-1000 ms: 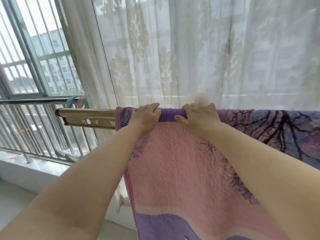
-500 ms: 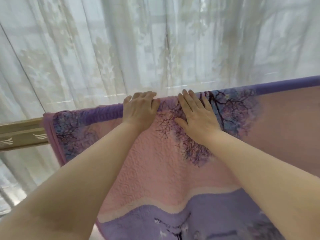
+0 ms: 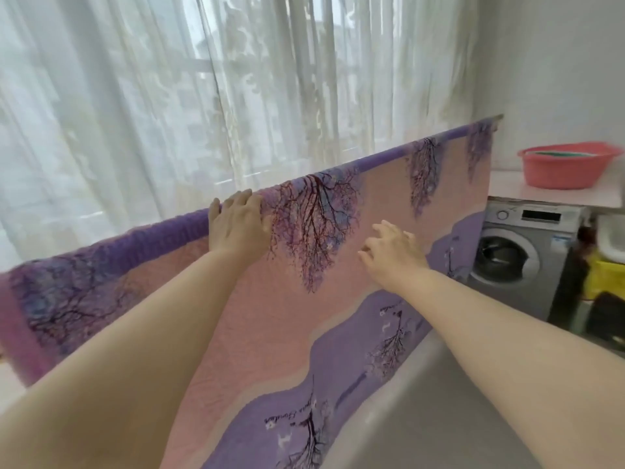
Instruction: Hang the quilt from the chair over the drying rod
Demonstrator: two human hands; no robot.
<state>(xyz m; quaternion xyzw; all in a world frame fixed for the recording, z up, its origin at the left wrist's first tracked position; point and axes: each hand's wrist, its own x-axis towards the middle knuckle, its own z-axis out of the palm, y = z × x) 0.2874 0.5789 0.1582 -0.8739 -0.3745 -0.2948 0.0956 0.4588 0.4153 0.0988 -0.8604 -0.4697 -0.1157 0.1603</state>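
Observation:
The pink and purple quilt (image 3: pixel 270 319), printed with dark trees, hangs draped over the drying rod and covers it from the left edge to the far right; only the rod's right tip (image 3: pixel 499 117) shows. My left hand (image 3: pixel 236 228) rests flat on the quilt's top fold, fingers reaching over the rod. My right hand (image 3: pixel 394 252) lies on the quilt's front face lower down, fingers spread and slightly bent, holding nothing.
Sheer white curtains (image 3: pixel 203 96) hang right behind the rod. At the right stands a grey washing machine (image 3: pixel 521 255) under a white shelf (image 3: pixel 554 194) with a pink basin (image 3: pixel 568 164). Yellow and dark items (image 3: pixel 605 279) sit beside the machine.
The view has swung right, so the rod's bare gold left end is out of sight. My right hand slid from the top fold down onto the quilt's front; the left stays on the fold.

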